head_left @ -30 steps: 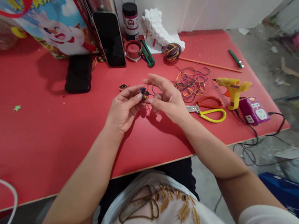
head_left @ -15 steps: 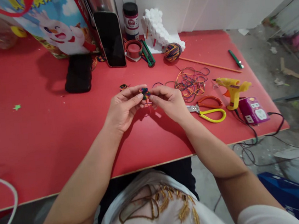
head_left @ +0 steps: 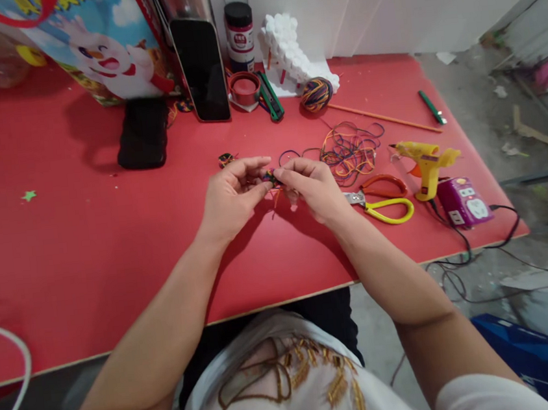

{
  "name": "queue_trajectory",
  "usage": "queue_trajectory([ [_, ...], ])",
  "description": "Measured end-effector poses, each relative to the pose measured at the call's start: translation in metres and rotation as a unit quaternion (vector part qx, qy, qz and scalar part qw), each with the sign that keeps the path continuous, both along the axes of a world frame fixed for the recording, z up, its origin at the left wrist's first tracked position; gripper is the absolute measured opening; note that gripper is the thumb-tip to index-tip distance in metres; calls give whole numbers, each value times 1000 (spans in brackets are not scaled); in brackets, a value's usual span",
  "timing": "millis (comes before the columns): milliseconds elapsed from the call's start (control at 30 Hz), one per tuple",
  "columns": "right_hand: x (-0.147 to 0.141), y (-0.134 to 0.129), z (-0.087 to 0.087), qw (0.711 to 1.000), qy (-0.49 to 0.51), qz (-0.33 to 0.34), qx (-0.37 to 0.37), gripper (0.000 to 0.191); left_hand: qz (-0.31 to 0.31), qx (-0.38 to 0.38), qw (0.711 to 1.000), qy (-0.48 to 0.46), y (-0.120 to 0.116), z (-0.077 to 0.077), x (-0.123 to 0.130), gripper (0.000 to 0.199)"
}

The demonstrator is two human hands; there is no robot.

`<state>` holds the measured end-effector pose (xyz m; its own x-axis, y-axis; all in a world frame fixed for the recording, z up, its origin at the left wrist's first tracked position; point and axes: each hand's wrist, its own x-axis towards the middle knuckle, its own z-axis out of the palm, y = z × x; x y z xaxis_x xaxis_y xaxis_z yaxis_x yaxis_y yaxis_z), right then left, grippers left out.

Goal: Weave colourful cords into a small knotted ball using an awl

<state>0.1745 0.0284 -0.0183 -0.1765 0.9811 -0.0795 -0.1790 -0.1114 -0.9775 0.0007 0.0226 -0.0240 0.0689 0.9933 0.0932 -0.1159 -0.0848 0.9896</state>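
Observation:
Between my fingertips is a small multicoloured yarn piece (head_left: 270,177), mostly covered by them, with loose thread ends hanging below. My left hand (head_left: 232,199) pinches it from the left, and my right hand (head_left: 312,188) grips its right side between thumb and fingers. A second small yarn piece (head_left: 225,160) lies on the table just behind my left hand. To the right is a loose tangle of multicoloured yarn (head_left: 350,151), and scissors (head_left: 382,200) with one red and one yellow handle rest beside my right wrist.
On the red table (head_left: 65,266) are a yellow glue gun (head_left: 426,163), a purple power socket box (head_left: 467,201), a yarn ball (head_left: 316,94), a thin orange stick (head_left: 387,118) and a green cutter (head_left: 270,96). Phones (head_left: 143,134), a jar (head_left: 240,37) and a printed bag (head_left: 101,47) stand behind.
My fingers have shifted around the yarn piece; my right thumb now covers more of it and it looks turned. My left fingers have spread a little. The other objects stay put.

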Motion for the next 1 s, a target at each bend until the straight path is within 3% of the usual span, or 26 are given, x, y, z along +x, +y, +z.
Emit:
queue_trajectory([
  [100, -1, 1, 1, 994, 80, 20, -75, 42, -3, 12, 1000, -2, 0, -2, -1, 41],
  [200, -1, 2, 2, 991, 112, 18, -71, 44, -23, -14, 998, -52, 1, -3, -2, 38],
  [400, 3, 4, -2, 995, 88, 11, -45, 45, -39, -100, 989, -104, 0, 0, -1, 24],
  [667, 7, 11, -6, 995, 67, -19, -64, 58, -7, -184, 968, -173, 6, -6, -1, 33],
  [800, 6, 8, -13, 999, 16, 21, -27, 48, -5, -207, 956, -206, 6, -5, -1, 35],
  [1000, 4, 5, -15, 1000, -16, 15, 4, 32, -51, -201, 968, -142, 2, 0, -3, 40],
])
